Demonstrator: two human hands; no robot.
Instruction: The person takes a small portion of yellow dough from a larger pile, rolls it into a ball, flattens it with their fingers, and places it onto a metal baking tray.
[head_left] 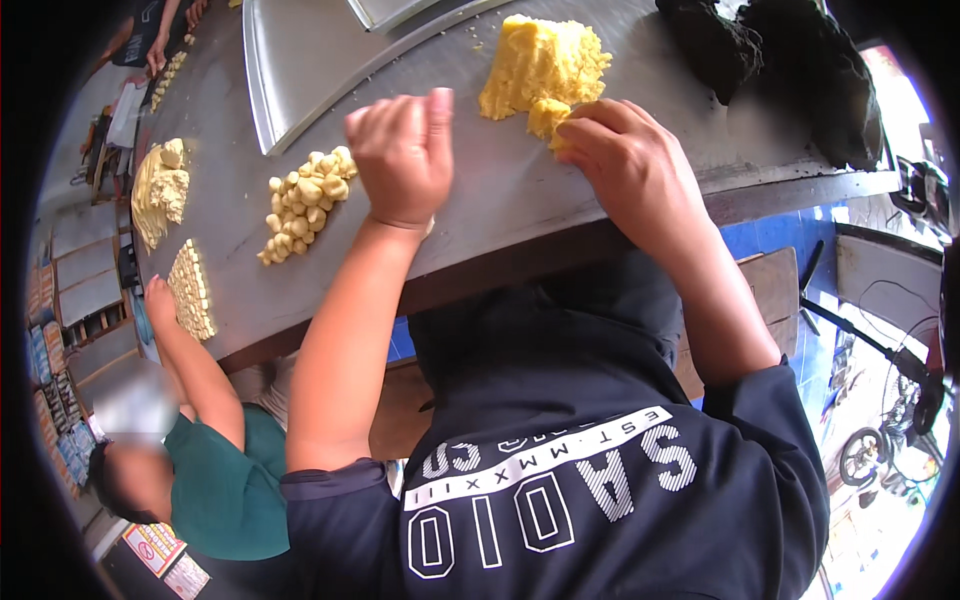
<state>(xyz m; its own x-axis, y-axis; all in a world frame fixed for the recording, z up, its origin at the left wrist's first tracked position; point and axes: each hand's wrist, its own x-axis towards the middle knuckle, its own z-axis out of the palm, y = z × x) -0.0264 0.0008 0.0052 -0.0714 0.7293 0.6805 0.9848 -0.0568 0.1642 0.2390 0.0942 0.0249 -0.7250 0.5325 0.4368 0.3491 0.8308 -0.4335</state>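
Note:
A large crumbly lump of yellow dough (535,65) sits on the metal table ahead of my right hand. My right hand (625,165) pinches a smaller piece of the dough (547,118) at the lump's near edge. To the left, my left hand (400,155) is curled into a fist over the table, its thumb side up. Whatever its fingers may hold is hidden. Beside that fist, on its left, lies a pile of small pale dough balls (305,200). A bit of something pale shows under my left wrist.
Beyond my left hand stands a metal tray (310,60). Black plastic bags (790,80) lie at the table's right end. At the left, a co-worker in a green shirt (225,480) reaches toward rows of dough pieces (190,290) near another dough lump (160,190). Another person's hands show at far left.

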